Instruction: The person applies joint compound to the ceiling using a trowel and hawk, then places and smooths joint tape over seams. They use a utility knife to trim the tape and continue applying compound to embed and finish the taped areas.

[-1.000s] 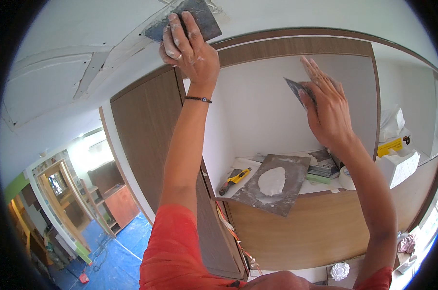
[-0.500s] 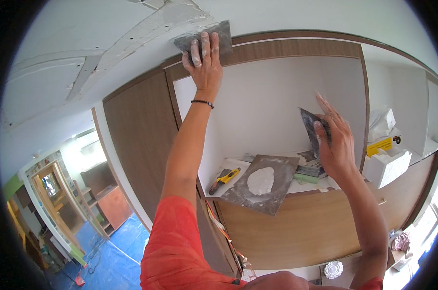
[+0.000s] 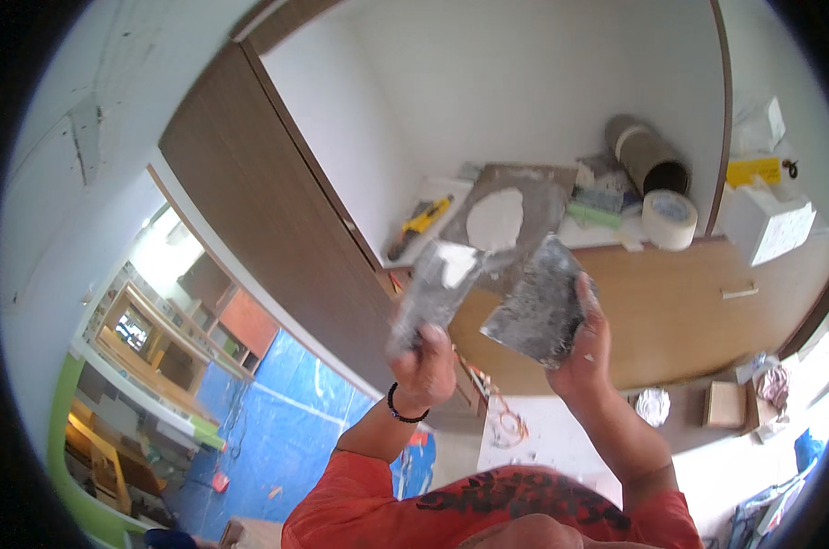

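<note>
My left hand [image 3: 423,371] grips a grey flat putty scraper [image 3: 430,302], its blade pointing up and away from me. A white dab of filler [image 3: 457,263] sits near that blade's far end. Closed round the edge of a second scraper [image 3: 535,306] is my right hand [image 3: 586,346]; its broad face is smeared grey. The two blades are close together but apart, in front of the cabinet shelf. Behind them a dark mixing board [image 3: 550,197] lies on the shelf, bearing a white patch of filler [image 3: 495,220]; the blades cover its front part.
A yellow utility knife [image 3: 425,218] lies left of the board. To its right are a masking tape roll [image 3: 669,220], a cardboard tube [image 3: 648,156] and a green block [image 3: 594,216]. A white box [image 3: 773,224] stands farther right. Blue sheeting [image 3: 295,389] covers the floor at left.
My left hand and its scraper have come down from the ceiling to in front of the shelf. My right scraper has moved lower and left, nearer to it. The view has tilted downward.
</note>
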Motion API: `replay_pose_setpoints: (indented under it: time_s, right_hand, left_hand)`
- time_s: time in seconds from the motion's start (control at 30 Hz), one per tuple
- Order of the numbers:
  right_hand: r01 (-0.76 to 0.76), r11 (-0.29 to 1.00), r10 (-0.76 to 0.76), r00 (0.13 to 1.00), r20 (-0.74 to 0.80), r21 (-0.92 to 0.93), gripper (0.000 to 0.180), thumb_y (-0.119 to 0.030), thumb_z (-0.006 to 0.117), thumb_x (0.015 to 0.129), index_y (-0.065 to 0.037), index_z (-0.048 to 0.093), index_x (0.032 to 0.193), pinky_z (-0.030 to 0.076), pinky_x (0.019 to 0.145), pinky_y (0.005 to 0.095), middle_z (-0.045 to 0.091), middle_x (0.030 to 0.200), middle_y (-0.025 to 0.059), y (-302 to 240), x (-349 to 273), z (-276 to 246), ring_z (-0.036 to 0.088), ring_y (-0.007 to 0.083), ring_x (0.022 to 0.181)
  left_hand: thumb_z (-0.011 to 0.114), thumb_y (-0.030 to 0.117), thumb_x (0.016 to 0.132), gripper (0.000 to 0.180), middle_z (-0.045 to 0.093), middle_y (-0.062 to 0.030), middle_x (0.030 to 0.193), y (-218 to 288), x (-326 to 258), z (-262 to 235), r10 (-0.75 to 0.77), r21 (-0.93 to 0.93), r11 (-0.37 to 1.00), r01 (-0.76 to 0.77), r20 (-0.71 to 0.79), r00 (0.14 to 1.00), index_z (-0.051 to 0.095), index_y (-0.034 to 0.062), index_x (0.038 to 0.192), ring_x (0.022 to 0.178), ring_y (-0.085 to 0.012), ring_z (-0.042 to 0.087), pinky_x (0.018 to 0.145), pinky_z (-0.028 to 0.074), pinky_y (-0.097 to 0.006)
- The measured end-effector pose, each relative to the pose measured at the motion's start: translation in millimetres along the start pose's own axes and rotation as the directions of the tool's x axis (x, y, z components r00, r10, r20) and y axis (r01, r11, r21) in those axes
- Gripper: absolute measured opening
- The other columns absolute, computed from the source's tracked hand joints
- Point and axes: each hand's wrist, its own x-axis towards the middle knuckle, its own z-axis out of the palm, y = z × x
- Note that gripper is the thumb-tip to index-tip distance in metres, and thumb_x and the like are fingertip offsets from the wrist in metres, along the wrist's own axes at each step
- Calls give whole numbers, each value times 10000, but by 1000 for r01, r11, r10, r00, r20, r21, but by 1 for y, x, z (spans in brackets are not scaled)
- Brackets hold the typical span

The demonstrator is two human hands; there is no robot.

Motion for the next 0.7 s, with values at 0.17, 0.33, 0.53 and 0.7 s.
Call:
replay_pose_setpoints:
  time_s: [0.17, 0.33, 0.53, 0.7]
  right_hand:
    - [-247, 969, 243, 963, 112, 20, 327, -294, 603, 1022, -51, 628, 1240, 592, 914, 429, 719, 1144, 128, 15, -1, -29, 723, 278, 994]
    - [-313, 948, 316, 946, 70, -49, 310, -272, 611, 1020, -68, 604, 1255, 611, 874, 442, 704, 1147, 120, 8, -6, -48, 722, 282, 996]
    - [-173, 976, 163, 983, -83, -132, 314, -267, 655, 999, -59, 619, 1231, 616, 845, 421, 714, 1123, 103, -9, -12, -74, 723, 243, 975]
    - [-78, 982, 57, 990, -126, -169, 291, -215, 679, 997, -102, 606, 1254, 623, 810, 403, 709, 1120, 77, -3, -22, -94, 720, 216, 961]
  left_hand:
    - [701, 177, 959, 465, 544, -285, 1442, 16, -30, -11, 114, 98, 975, -200, 551, 826, 560, 80, 1391, 1326, -459, 544, 1092, 451, -527]
    - [711, 181, 905, 385, 586, -180, 1445, 15, -62, -37, -162, 406, 906, -116, 589, 792, 684, 83, 1276, 1329, -382, 560, 1111, 442, -534]
    - [571, 121, 1017, 290, 642, -160, 1372, 36, -114, -66, -438, 753, 657, 39, 340, 832, 661, 29, 1277, 1179, -312, 638, 1042, 476, -465]
    - [531, 182, 1085, 306, 680, -115, 1202, 53, -157, -21, -499, 136, 748, 650, -531, 685, 601, -41, 1281, 1060, -166, 644, 933, 508, -316]
